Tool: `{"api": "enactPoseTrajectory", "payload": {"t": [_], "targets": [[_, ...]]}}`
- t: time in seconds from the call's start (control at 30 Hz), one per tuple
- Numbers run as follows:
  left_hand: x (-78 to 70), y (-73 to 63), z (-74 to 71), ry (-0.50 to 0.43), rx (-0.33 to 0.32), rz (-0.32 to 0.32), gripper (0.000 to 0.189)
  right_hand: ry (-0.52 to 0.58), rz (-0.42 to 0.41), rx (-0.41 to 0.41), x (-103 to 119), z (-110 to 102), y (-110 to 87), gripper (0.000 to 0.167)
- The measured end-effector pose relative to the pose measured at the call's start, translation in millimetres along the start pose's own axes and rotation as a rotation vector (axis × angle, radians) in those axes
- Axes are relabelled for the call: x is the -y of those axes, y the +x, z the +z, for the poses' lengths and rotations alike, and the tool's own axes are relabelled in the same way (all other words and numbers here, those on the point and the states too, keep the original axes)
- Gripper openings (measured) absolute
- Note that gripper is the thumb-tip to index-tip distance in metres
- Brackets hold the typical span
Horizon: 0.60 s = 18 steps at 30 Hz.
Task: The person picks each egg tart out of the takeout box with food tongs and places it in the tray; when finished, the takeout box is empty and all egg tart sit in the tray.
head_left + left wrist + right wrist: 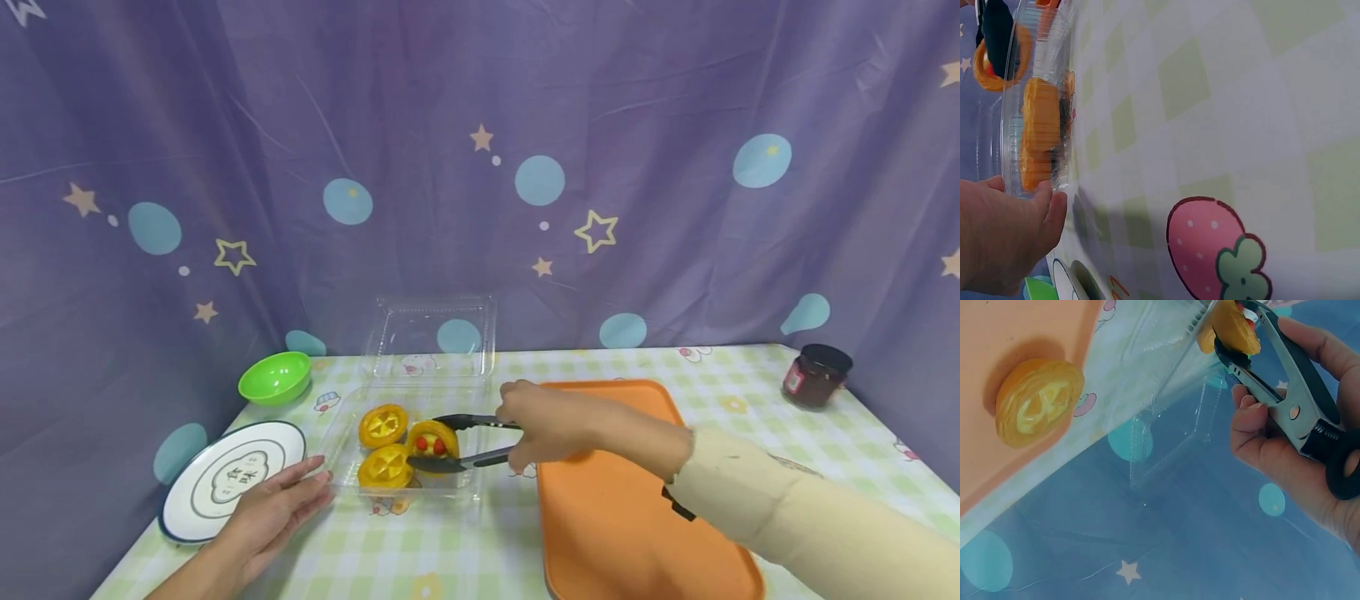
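Note:
My right hand (543,423) grips a pair of black-tipped metal tongs (1294,381). Between the tong tips is a tart with red fruit on top (433,439), tilted, at the right side of a clear plastic container (465,493). Two yellow tarts, one farther back (383,426) and one nearer (386,467), sit in the container's left part. My left hand (273,510) is at the container's left side, its fingers extended, with fingertips touching or very near the wall in the left wrist view.
An orange tray (622,517) lies on the right under my right forearm; a yellow tart (1040,403) is on it. The container's clear lid (431,333) stands raised behind. At left are a white plate (187,500) and a green bowl (275,379); a dark jar (816,377) stands far right.

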<state>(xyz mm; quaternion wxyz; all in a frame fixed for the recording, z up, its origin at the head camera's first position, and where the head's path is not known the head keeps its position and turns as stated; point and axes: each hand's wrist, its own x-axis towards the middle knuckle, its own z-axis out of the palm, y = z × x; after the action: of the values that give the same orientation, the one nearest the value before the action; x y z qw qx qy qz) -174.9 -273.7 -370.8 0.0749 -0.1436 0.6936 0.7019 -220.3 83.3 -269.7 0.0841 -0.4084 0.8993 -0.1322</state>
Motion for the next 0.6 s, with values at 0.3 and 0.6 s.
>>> {"api": "enactPoseTrajectory", "payload": {"t": [0.3,0.6], "targets": [[0.8,-0.3,-0.6,0.002,0.003,0.006,0.065,-0.003,-0.069,-0.068,-5.0,-6.4,-10.6,0.02],[1.7,-1.6,-1.0,0.002,0.009,0.017,0.065,0.01,-0.094,-0.111,-12.3,-10.6,-21.8,0.009]]}}
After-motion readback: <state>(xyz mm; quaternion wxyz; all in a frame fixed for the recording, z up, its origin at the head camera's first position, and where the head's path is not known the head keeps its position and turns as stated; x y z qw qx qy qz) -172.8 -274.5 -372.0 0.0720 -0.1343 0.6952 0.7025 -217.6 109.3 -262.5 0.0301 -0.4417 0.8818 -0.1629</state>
